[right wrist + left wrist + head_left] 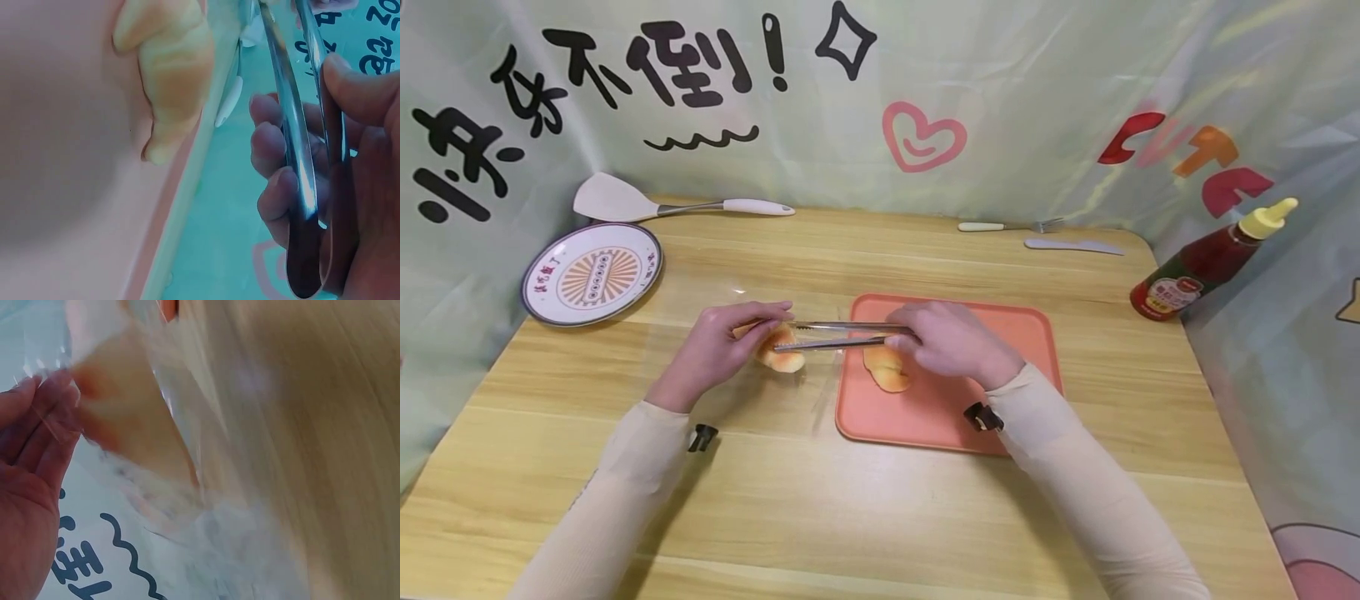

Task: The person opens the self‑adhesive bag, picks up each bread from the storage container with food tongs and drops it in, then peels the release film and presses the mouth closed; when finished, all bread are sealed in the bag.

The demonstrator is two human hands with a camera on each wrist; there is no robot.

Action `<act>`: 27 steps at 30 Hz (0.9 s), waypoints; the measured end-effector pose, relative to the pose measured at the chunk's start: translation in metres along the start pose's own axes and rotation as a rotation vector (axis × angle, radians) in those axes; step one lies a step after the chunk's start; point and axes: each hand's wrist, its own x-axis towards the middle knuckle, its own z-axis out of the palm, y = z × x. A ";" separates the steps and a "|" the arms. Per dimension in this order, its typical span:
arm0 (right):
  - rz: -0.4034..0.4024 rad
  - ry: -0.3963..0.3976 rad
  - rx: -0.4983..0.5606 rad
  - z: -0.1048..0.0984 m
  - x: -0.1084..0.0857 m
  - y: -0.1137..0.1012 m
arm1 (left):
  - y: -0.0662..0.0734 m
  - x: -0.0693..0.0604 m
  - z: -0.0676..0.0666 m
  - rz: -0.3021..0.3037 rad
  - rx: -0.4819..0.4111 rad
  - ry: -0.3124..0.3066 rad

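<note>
My left hand [722, 346] pinches the edge of a clear plastic bag [231, 556], seen best in the left wrist view. A golden croissant [786, 362] is at the bag, just by the left fingers; through the film it looks large and blurred. In my right hand [955, 343] I grip metal tongs [850, 326] that point left, their tips at this croissant. Whether the tips still squeeze it I cannot tell. Below the tongs' handle end, a second croissant [889, 377] lies on the pink tray [940, 425], near its left side.
At the back left are a patterned plate [553, 287] and a white spatula [613, 200]. A fork [981, 227] and a knife [1071, 245] lie along the back edge. A red sauce bottle [1202, 262] with a yellow cap stands at the right. A printed curtain surrounds the wooden table [850, 533].
</note>
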 end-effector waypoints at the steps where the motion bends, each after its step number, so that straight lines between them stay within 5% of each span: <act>1: 0.005 0.000 0.001 0.000 0.000 0.000 | 0.000 0.000 0.000 -0.002 0.003 0.001; 15: -0.035 0.008 0.003 0.006 0.002 -0.002 | -0.004 0.000 0.002 0.002 0.081 0.001; 27: 0.014 -0.024 0.047 0.005 0.000 -0.002 | -0.004 -0.001 0.001 -0.006 0.075 -0.007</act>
